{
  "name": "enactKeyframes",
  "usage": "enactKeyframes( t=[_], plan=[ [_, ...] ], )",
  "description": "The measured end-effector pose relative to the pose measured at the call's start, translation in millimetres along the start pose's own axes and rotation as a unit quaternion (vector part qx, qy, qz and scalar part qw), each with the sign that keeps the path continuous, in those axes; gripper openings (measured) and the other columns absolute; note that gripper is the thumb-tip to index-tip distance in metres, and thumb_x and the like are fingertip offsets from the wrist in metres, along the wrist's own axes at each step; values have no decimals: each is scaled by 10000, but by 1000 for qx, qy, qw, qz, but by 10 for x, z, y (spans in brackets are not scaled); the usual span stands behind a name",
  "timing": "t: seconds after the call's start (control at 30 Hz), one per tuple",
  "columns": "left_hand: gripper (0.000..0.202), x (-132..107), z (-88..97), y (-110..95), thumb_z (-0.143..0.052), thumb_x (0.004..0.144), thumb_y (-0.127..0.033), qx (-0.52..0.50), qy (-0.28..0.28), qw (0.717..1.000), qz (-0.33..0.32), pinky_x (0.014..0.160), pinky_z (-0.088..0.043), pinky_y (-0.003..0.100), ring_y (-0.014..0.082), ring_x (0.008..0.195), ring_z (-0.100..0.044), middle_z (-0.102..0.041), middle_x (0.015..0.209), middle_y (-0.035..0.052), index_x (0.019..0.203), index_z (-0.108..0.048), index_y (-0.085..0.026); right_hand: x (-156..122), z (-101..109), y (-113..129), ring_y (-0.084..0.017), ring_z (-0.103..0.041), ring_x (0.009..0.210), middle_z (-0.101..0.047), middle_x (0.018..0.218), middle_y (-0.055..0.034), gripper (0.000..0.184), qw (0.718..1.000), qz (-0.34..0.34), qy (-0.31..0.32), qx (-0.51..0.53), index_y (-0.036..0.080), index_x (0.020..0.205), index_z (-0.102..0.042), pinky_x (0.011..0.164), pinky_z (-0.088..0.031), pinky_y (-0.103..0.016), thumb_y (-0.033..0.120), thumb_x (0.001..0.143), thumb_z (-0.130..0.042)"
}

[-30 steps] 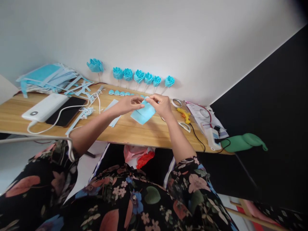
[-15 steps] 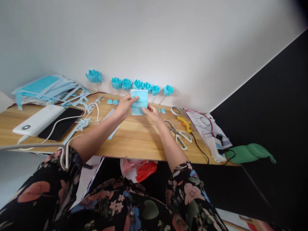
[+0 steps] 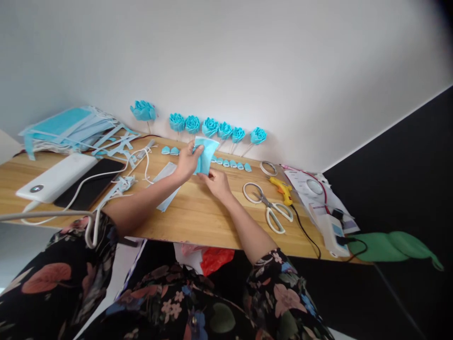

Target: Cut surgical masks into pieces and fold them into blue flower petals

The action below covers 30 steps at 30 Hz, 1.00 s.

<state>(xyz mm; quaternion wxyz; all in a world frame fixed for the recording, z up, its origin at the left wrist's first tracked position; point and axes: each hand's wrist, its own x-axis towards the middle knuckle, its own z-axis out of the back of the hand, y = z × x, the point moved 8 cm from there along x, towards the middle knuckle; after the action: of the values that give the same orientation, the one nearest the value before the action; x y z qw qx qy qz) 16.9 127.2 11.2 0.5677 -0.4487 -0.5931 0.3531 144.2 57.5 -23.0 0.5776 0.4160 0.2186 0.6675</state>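
Observation:
A piece of light-blue mask fabric [image 3: 206, 153] is held up over the middle of the table, tilted and slightly bent. My left hand [image 3: 188, 162] pinches its left side, thumb in front. At its lower edge my right hand [image 3: 215, 182] has its fingers closed on the fabric. Small folded blue petals [image 3: 232, 164] lie in a row behind the hands, some hidden by the fabric. Behind them several blue fabric roses [image 3: 210, 127] on sticks lean on the wall. A flat pale strip [image 3: 168, 189] lies under my left forearm.
To the right lie white-handled scissors [image 3: 269, 205], a yellow glue gun [image 3: 282, 188], a roll of tape [image 3: 268, 168] and a power strip [image 3: 334, 233]. On the left are stacked masks [image 3: 67, 125], a white power bank [image 3: 56, 177], a dark phone [image 3: 90, 182] and cables.
The fabric has turned from flat and upright to tilted and bent. My right hand has moved down to its lower edge. The camera view has shifted, uncovering more of the petal row.

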Motion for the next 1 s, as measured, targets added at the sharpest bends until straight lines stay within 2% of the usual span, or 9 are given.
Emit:
enactKeyframes(
  t=[0.07,0.17,0.23,0.33,0.43,0.57,0.67,0.8,1.0],
  plan=[
    [210,-9,13,59,-616,840,-369,27,20,999,-8,660,-426,250,138,698,-532,-600,747,0,855,-617,-160,-28,-4,-37,-115,-402,594,-451,588,31,465,1000,-12,20,17,192,626,-542,591,-312,-265,616,789,-641],
    [257,-46,-9,111,-612,840,-411,23,63,998,6,648,-433,254,139,690,-526,-607,751,7,857,-620,-155,-13,105,-71,-148,-522,664,-573,686,7,461,993,-17,24,112,203,759,-613,647,-413,-276,661,810,-610],
    [287,-99,-57,104,-614,842,-437,22,91,995,17,658,-448,259,147,710,-545,-632,783,19,870,-628,-152,22,240,-96,-168,-579,724,-626,764,-17,474,984,-13,-8,178,218,829,-627,700,-469,-296,680,866,-530],
    [309,-209,-151,42,-600,854,-458,57,125,991,8,669,-453,265,159,743,-562,-642,802,30,862,-634,-151,61,400,-155,-175,-596,729,-623,750,-27,510,977,-21,-60,204,224,798,-607,712,-503,-313,698,904,-454],
    [332,-318,-254,-4,-569,870,-476,102,161,982,-8,651,-434,265,159,733,-554,-632,795,27,867,-639,-152,53,492,-145,-182,-623,797,-667,832,-35,498,979,-19,-96,178,220,904,-645,730,-510,-310,693,892,-488],
    [335,-407,-344,6,-548,878,-477,148,199,969,-21,659,-419,269,159,725,-552,-618,759,18,799,-622,-159,3,562,29,-190,-651,936,-714,1020,-48,431,984,35,-114,133,222,1042,-671,807,-499,-308,610,871,-598],
    [320,-448,-393,27,-548,872,-463,148,228,962,-20,680,-423,271,163,750,-565,-641,785,22,824,-635,-159,-12,562,117,-174,-636,845,-705,889,-26,353,989,61,-107,84,219,922,-669,789,-486,-305,562,896,-590],
    [307,-486,-435,64,-577,842,-456,134,259,956,4,643,-418,263,153,712,-556,-644,777,21,814,-639,-157,-12,631,169,-158,-570,743,-622,719,-2,387,984,97,-148,-36,220,754,-598,753,-441,-296,535,955,-497],
    [330,-488,-430,162,-656,796,-478,107,273,954,63,595,-422,249,147,676,-562,-654,747,22,810,-678,-149,-31,897,113,-149,-573,722,-633,746,-7,421,963,102,-217,-126,217,820,-600,715,-401,-273,535,1003,-393]
  ],
)
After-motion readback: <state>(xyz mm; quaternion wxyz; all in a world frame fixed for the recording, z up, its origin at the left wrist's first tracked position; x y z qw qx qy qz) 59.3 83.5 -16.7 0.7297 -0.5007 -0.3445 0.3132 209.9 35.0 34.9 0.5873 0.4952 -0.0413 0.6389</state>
